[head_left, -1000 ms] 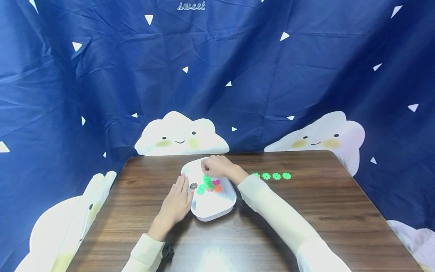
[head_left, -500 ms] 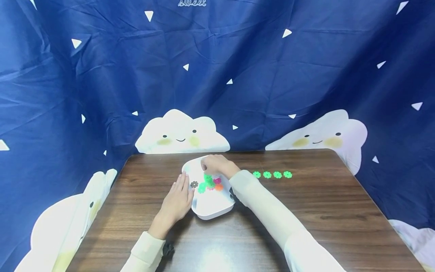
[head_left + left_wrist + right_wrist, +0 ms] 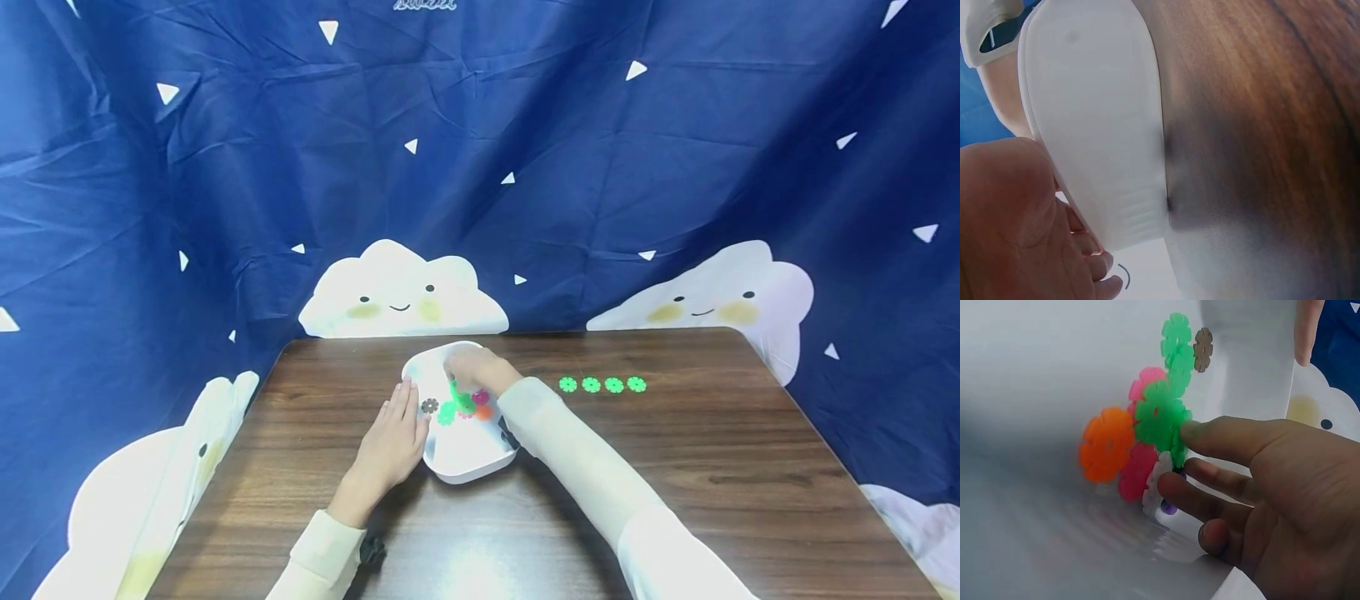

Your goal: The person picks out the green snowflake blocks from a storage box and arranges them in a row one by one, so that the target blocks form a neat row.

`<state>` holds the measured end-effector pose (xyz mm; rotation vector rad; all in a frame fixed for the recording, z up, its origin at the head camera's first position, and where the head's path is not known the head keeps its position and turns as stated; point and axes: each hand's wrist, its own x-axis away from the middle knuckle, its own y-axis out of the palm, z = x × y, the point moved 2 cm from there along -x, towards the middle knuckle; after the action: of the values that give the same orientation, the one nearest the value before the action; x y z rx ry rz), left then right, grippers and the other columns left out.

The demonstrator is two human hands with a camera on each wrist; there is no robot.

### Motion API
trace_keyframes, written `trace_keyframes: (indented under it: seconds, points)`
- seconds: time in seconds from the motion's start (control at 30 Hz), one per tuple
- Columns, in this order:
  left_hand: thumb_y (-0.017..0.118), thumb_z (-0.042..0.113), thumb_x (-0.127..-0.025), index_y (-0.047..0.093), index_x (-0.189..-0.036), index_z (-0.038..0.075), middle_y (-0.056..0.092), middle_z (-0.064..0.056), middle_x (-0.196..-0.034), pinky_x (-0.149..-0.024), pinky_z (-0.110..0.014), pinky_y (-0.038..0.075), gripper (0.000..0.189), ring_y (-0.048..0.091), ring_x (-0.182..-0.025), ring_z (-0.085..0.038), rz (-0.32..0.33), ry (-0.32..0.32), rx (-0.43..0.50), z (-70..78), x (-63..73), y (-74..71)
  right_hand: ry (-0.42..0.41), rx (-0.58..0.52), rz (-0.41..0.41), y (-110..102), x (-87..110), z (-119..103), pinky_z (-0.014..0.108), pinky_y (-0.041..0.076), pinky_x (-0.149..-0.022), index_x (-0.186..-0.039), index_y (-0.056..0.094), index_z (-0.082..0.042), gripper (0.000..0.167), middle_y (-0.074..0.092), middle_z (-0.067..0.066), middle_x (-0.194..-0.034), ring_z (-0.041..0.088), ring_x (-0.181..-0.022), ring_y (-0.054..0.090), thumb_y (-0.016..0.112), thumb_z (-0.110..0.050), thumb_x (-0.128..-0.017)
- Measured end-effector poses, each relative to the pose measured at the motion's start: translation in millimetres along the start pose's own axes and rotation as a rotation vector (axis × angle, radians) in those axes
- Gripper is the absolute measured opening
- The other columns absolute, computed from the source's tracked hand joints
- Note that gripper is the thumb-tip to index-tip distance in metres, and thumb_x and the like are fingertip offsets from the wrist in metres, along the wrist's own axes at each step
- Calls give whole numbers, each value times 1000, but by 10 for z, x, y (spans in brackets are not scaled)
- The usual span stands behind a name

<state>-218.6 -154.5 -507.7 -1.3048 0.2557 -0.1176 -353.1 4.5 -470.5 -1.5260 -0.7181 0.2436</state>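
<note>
"Where were the person's hands?"

"The left hand (image 3: pixel 390 442) lay along the left side of an oblong white tray (image 3: pixel 468 460), its fingers straight and close together at the rim. The right hand (image 3: pixel 1297 494) reached inside the tray, toward the far end."

"Did the right one pinch anything?"

"I could not tell. Its thumb (image 3: pixel 1225 436) touched the edge of a tilted green disc (image 3: pixel 1179 447); the other fingers were loosely bent beside it, and how they met the disc was unclear."

"What sort of disc?"

"Flat and notched round the edge, like a flower. It was in a small heap in the middle of the tray. A larger-looking green disc (image 3: pixel 1155 415) overlapped it, with an orange disc (image 3: pixel 1108 445), a magenta disc (image 3: pixel 1136 475), a pink disc (image 3: pixel 1145 381) and a whitish disc (image 3: pixel 1157 484) close around. Two pale green discs (image 3: pixel 1177 336) overlapped at one side, next to a brown disc (image 3: pixel 1204 350) near the tray's left wall."

"And outside the tray?"

"Four bright green discs (image 3: pixel 591 385) lay flat in a straight row on the dark wooden worktop (image 3: pixel 750 475), to the right of the tray. Behind hung a blue curtain (image 3: pixel 480 200) with white triangles and smiling clouds."
</note>
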Motion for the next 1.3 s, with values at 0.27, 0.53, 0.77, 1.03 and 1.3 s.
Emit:
trace_keyframes:
  seconds: [0.27, 0.53, 0.77, 1.03, 1.3]
  points:
    - [38, 32, -115, 25, -164, -10, 17, -26, -176, -133, -57, 26, 66, 22, -164, -41, 6, -12, 11, 7, 10, -3, 9, -25, -38, 10, 40, -25, 29, 61, -80, -116, 73, -14, 21, 70, -1, -96, 17, -86, 64, 78, -13, -95]
    - [37, 33, -114, 23, -165, -10, 15, -26, -177, -133, -56, 26, 67, 21, -165, -41, -9, -20, 1, 20, 13, -4, 24, -54, -52, 2, 86, -9, 34, 61, -89, -119, 73, -15, 24, 73, -1, -100, 17, -88, 65, 78, -19, -96]
    - [36, 33, -115, 24, -165, -10, 15, -26, -177, -133, -57, 26, 67, 20, -165, -40, -7, -15, 0, 16, 10, -2, 6, -35, -46, -3, 75, -3, 32, 61, -85, -120, 73, -16, 20, 74, -1, -103, 16, -87, 65, 73, -21, -100]
    - [36, 33, -115, 24, -165, -10, 15, -26, -176, -133, -57, 25, 67, 19, -165, -40, -5, -18, 7, 18, 9, -5, -2, -23, -68, 2, 60, 6, 28, 61, -80, -118, 73, -14, 23, 74, -1, -101, 14, -85, 67, 79, -19, -96]
    - [37, 33, -115, 25, -164, -10, 17, -26, -176, -133, -58, 26, 67, 21, -164, -41, 2, -16, 14, 22, 16, -13, -1, -30, -58, -3, 57, 5, 28, 60, -78, -112, 72, -15, 22, 72, -2, -95, 14, -82, 67, 82, -23, -94]
